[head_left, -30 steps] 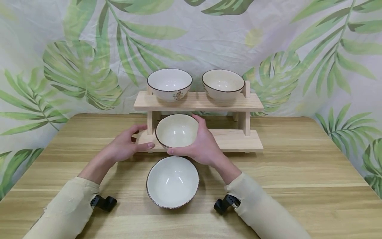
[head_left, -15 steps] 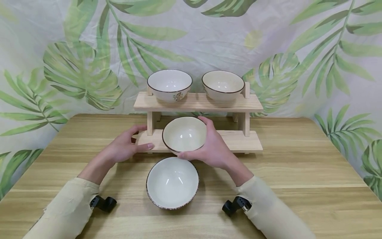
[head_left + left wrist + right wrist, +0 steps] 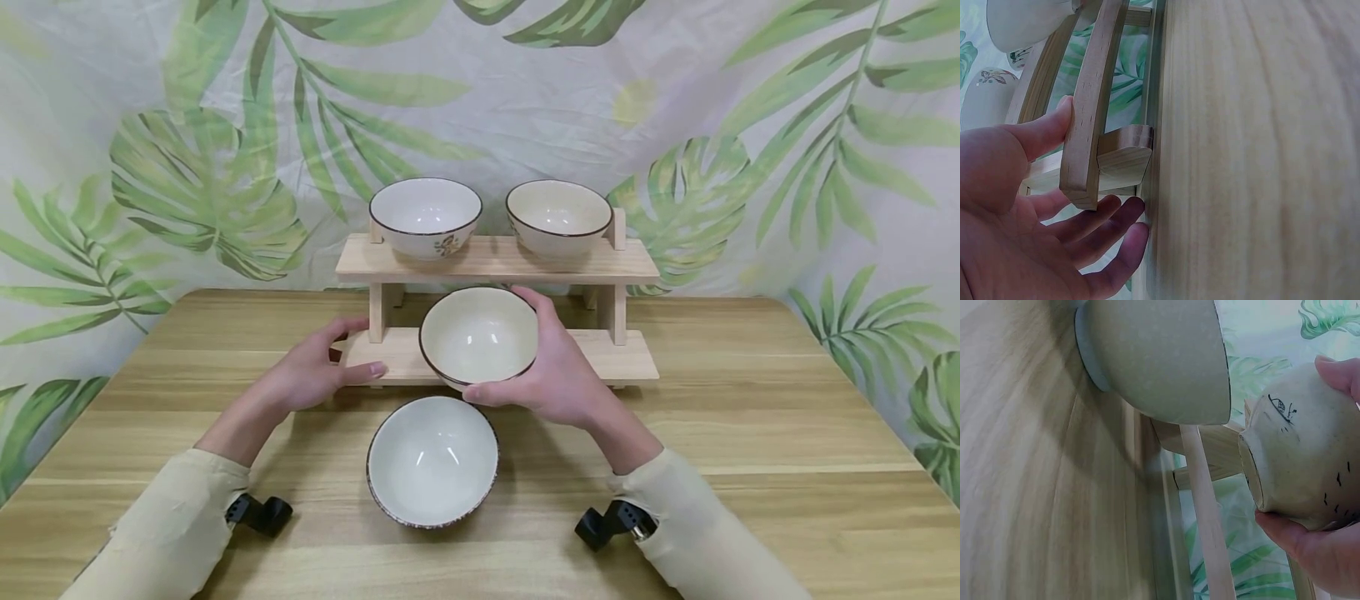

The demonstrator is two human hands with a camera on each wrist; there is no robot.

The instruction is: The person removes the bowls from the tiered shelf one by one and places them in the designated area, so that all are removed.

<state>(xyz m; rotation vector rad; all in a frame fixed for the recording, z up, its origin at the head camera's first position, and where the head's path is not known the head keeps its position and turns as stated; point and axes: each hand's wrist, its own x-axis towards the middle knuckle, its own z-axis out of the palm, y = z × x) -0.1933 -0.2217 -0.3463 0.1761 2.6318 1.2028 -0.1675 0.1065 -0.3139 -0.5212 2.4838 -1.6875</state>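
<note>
A cream bowl [image 3: 480, 333] with a dark rim is in my right hand [image 3: 558, 371], thumb at the near side and fingers round the right side. It is held over the lower board of a two-tier wooden rack [image 3: 615, 354]. In the right wrist view the bowl [image 3: 1310, 450] shows dark painted marks and its foot, which looks apart from the rack. My left hand [image 3: 311, 367] holds the left end of the lower board; in the left wrist view the thumb lies against the board [image 3: 1088, 125] and the fingers curl round its end.
A white bowl [image 3: 432, 462] with a dark speckled rim stands on the table [image 3: 750, 467], in front of the rack. On the top board sit a white bowl [image 3: 425, 208] at left and a cream bowl [image 3: 558, 208] at right. A leaf-print cloth [image 3: 555, 108] hangs behind.
My right hand has moved the cream bowl to the right along the lower board, from its left part toward the middle. The left hand stays at the board's left end.
</note>
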